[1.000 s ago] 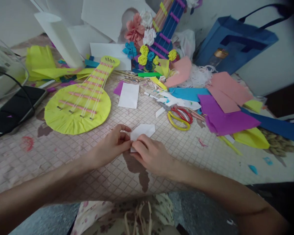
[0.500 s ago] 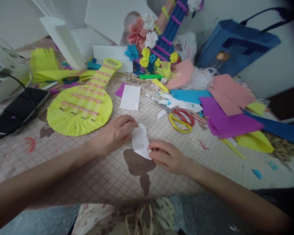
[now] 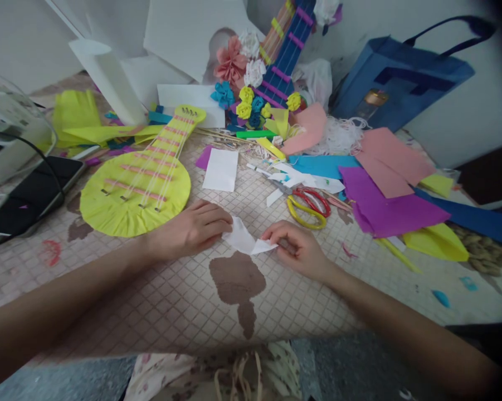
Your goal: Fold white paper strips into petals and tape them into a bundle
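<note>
A small piece of white paper (image 3: 239, 236) is held between my hands, just above the table near its front. My left hand (image 3: 206, 225) pinches its left end, fingers curled together over the edge. My right hand (image 3: 295, 245) grips the other end between thumb and fingers, where the paper is bent into a narrow pointed flap. Beyond the hands lies a flat white paper rectangle (image 3: 220, 170). To the left of it is a yellow paper-covered toy lute (image 3: 137, 192) with pink frets and white strings.
Scissors (image 3: 307, 207) with red and yellow handles lie beyond my right hand. Purple paper (image 3: 388, 203), pink sheets (image 3: 395, 159) and white thread (image 3: 342, 135) cover the right side. A blue bag (image 3: 401, 83) stands at the back, a phone (image 3: 33, 192) at the left.
The white paper has turned and bent, its right end now higher and folded to a point. My right hand has moved up slightly; the left still grips its end.
</note>
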{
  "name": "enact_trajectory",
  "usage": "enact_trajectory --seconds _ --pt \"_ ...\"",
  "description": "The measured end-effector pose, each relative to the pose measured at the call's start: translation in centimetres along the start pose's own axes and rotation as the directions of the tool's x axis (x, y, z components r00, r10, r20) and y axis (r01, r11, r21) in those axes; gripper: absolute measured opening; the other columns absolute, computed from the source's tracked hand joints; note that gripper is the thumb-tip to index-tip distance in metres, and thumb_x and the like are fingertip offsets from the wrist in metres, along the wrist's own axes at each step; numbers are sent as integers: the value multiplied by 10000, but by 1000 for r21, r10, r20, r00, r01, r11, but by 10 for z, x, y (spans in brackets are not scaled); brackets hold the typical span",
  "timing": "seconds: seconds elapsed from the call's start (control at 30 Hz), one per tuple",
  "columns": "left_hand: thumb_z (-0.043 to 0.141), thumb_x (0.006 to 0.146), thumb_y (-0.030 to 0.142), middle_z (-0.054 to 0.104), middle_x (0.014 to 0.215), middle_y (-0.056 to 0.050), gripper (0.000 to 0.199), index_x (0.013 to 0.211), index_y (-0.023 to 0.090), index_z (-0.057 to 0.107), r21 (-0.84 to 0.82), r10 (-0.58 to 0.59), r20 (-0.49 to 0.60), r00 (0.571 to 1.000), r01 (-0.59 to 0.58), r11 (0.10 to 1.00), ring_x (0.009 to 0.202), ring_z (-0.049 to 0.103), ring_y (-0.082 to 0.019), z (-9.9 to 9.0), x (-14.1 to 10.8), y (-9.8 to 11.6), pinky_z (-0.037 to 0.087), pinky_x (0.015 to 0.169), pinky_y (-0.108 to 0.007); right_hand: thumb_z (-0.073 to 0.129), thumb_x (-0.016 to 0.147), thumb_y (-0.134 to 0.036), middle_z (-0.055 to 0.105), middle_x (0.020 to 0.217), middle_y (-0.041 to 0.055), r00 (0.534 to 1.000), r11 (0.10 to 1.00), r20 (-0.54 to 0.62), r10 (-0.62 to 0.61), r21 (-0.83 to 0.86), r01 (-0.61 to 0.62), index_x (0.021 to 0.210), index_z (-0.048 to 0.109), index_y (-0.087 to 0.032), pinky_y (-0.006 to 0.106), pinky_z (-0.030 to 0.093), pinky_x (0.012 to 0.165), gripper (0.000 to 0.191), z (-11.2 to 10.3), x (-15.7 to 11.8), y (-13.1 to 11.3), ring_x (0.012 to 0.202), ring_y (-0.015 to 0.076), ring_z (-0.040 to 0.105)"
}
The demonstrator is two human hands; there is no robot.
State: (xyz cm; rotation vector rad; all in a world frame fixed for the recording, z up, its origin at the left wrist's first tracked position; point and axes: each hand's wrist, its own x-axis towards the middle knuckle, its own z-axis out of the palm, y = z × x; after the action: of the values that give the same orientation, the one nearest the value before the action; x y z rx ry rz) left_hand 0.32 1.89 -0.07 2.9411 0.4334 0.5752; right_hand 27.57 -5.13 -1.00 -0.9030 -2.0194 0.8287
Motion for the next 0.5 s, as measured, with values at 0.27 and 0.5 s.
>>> enact_trajectory --seconds 0.27,0.5 --pt "512 882 160 682 966 -29 109 971 200 562 69 -5 -136 991 14 998 924 591 -167 -3 1 -1 395 874 -363 475 787 -52 608 915 58 996 985 -39 86 154 -79 865 510 -183 301 501 743 156 -3 5 3 872 143 607" --pt "468 903 100 686 1002 -1 208 1004 244 578 252 60 -140 988 -23 967 942 616 -149 -20 -19 16 356 966 -426 481 808 -15 610 1076 86 971 941 42 -236 -241 239 885 524 -194 355 486 840 200 -3 25 12 999 168 581"
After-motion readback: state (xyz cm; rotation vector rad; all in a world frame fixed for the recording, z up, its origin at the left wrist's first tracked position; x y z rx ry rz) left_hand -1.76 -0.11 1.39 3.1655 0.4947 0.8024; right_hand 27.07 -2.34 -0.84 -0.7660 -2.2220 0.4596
